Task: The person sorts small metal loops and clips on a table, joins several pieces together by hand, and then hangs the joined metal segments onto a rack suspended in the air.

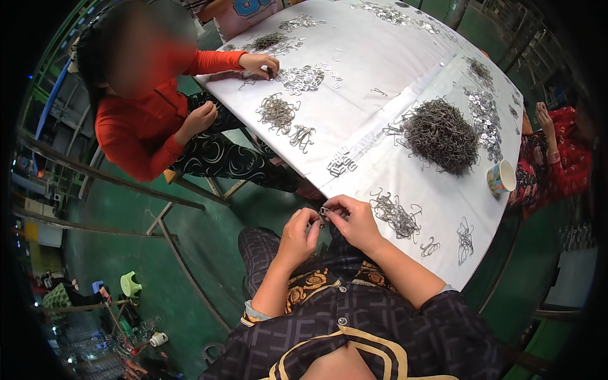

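Just off the table's near edge, my left hand [297,238] and my right hand [355,223] meet, fingertips pinched together. Between them is a small silvery metal piece [323,215], mostly covered by the fingers, so its exact shape is unclear. Bent wire hooks [395,216] lie in a loose heap right of my right hand. Two smaller groups of wire hooks, one of them a few pieces [430,246] and the other longer [465,240], rest farther right. Beyond my hands, near the table corner, sits a little cluster of flat slotted metal buckles [341,163].
A big tangled mound of wire hooks [442,136] stands on the white-covered table [373,120]. A paper cup [501,177] is near the right edge. At the left a person in red reaches a hand [258,65] toward buckles [302,80]; another person sits at the right.
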Demonstrator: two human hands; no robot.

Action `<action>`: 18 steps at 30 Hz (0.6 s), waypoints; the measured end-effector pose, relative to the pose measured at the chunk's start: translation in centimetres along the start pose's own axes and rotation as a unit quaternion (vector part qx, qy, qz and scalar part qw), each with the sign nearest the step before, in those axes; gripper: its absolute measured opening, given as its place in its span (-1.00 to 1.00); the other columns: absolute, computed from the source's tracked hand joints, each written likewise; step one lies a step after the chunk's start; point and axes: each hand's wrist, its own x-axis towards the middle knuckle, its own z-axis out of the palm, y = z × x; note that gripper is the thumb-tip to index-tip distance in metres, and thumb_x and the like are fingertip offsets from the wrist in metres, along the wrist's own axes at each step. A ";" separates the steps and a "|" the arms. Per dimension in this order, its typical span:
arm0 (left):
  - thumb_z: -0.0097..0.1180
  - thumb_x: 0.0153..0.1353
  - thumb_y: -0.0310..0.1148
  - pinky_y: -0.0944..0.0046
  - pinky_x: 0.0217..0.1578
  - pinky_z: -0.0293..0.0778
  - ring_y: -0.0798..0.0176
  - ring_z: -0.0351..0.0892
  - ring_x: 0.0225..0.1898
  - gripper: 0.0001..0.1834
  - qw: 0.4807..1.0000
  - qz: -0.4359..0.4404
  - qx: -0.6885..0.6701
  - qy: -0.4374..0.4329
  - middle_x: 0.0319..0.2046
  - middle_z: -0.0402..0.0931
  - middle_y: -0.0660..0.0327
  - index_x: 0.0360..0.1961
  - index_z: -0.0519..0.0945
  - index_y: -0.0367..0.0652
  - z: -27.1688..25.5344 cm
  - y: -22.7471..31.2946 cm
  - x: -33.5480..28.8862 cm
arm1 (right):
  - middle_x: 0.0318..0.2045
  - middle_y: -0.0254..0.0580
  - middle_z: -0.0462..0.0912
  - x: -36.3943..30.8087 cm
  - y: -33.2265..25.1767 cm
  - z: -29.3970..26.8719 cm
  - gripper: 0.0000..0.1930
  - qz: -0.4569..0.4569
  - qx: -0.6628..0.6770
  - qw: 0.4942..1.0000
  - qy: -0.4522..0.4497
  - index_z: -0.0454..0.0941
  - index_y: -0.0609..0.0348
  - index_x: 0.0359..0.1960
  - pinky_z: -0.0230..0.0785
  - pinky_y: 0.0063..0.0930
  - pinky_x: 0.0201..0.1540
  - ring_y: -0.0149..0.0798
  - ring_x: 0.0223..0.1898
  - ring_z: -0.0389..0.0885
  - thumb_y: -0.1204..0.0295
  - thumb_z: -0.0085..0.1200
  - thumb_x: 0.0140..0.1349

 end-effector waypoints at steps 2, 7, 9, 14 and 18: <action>0.06 0.12 -0.57 0.27 -0.33 0.39 0.14 0.48 -0.39 -0.91 1.000 0.002 0.001 -0.003 -0.43 0.47 0.10 -0.33 0.45 -0.28 0.0 -0.1 -0.1 | -0.43 -0.14 0.67 -0.2 0.2 0.3 -0.86 -0.015 -0.010 1.000 0.007 0.58 0.32 -0.27 0.50 -0.56 -0.31 -0.39 -0.39 0.66 0.65 0.12 0.10; 0.06 0.12 -0.58 0.27 -0.32 0.40 0.14 0.48 -0.40 -0.91 1.000 -0.012 0.005 -0.019 -0.44 0.46 0.09 -0.33 0.45 -0.29 0.0 0.0 0.0 | -0.42 0.00 0.64 -0.6 0.5 0.4 -0.86 -0.031 -0.011 0.999 0.014 0.55 0.30 -0.29 0.50 -0.40 -0.31 -0.13 -0.38 0.67 0.64 0.09 0.08; 0.06 0.12 -0.57 0.27 -0.32 0.40 0.13 0.48 -0.40 -0.91 1.000 -0.013 0.008 -0.026 -0.44 0.46 0.09 -0.33 0.45 -0.29 0.1 -0.1 -0.1 | -0.41 0.00 0.63 -0.8 0.8 0.4 -0.85 -0.039 -0.022 0.999 0.017 0.55 0.30 -0.29 0.49 -0.38 -0.32 -0.09 -0.38 0.66 0.64 0.09 0.08; 0.06 0.11 -0.57 0.26 -0.32 0.40 0.12 0.47 -0.40 -0.91 0.999 -0.010 0.013 -0.043 -0.44 0.45 0.07 -0.33 0.44 -0.30 0.4 -0.3 -0.2 | -0.39 0.00 0.62 -1.2 1.7 0.5 -0.86 -0.049 -0.020 0.998 0.027 0.55 0.29 -0.29 0.48 -0.35 -0.32 -0.05 -0.38 0.64 0.64 0.08 0.08; 0.07 0.09 -0.58 0.22 -0.32 0.39 0.04 0.48 -0.39 -0.89 0.998 -0.012 0.013 -0.053 -0.43 0.46 0.04 -0.33 0.43 -0.30 0.8 -0.3 -0.2 | -0.38 -0.02 0.62 -1.4 1.5 0.4 -0.85 -0.058 -0.024 0.998 0.019 0.55 0.29 -0.28 0.48 -0.36 -0.33 -0.07 -0.38 0.64 0.64 0.09 0.07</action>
